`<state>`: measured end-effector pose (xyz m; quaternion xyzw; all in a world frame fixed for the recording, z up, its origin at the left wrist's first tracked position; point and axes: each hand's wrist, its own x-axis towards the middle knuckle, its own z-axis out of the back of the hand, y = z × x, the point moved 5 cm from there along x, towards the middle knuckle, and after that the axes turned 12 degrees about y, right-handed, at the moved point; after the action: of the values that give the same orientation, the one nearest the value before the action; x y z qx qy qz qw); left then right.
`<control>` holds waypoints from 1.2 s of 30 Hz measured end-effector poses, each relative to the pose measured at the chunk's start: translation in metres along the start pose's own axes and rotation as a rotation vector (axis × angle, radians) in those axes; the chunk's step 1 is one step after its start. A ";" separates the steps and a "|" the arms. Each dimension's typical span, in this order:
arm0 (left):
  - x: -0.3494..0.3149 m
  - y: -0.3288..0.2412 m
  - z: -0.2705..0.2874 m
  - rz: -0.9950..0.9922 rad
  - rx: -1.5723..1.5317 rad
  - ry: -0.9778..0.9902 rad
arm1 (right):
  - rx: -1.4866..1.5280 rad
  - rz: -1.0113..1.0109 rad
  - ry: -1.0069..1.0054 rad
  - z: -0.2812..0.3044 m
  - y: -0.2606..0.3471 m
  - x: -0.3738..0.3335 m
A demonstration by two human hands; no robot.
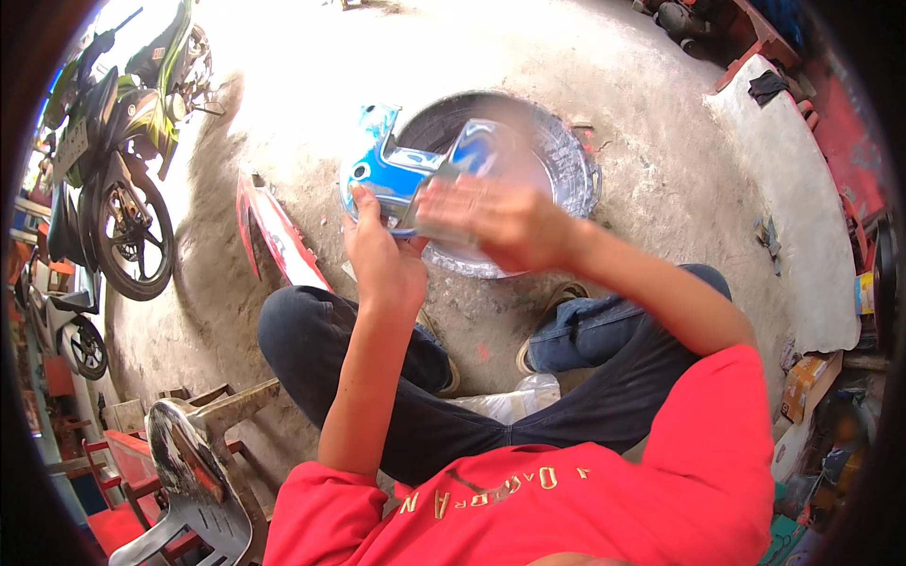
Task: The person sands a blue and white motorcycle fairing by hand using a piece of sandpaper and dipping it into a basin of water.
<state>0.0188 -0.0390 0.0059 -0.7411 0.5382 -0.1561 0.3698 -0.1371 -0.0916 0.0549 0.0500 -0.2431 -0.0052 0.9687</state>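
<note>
Over a round dark basin (pixel 578 151), I hold a blue plastic motorcycle body panel (pixel 385 168) with cut-out arms and worn, whitish patches. My left hand (pixel 385 253) grips its near left edge, thumb on top and fingers underneath. Across the panel's near right part lies my right hand (pixel 505 222), blurred by motion, its fingers pressed together over a grey sandpaper-like sheet (pixel 440 203). Greyish, cloudy liquid shows in the basin, partly hidden by the panel and my right hand.
A red and white body panel (pixel 278 231) lies on the concrete floor left of the basin. Motorcycles (pixel 123 203) stand at the far left. A worn plastic chair (pixel 203 491) is near left. Between my legs is a clear plastic bag (pixel 514 401); a pale slab (pixel 783 208) runs along the right.
</note>
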 end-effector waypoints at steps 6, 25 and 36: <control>0.001 -0.004 -0.007 -0.046 0.009 0.005 | -0.052 -0.214 -0.040 -0.003 -0.024 -0.006; -0.003 -0.003 -0.005 -0.036 0.013 -0.065 | -0.011 -0.133 -0.055 -0.001 -0.022 -0.002; -0.005 -0.008 -0.004 -0.035 0.019 0.024 | 0.127 -0.050 0.026 0.010 0.011 0.006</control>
<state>0.0203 -0.0349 0.0149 -0.7450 0.5280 -0.1766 0.3675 -0.1368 -0.0814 0.0673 0.1175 -0.2291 -0.0134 0.9662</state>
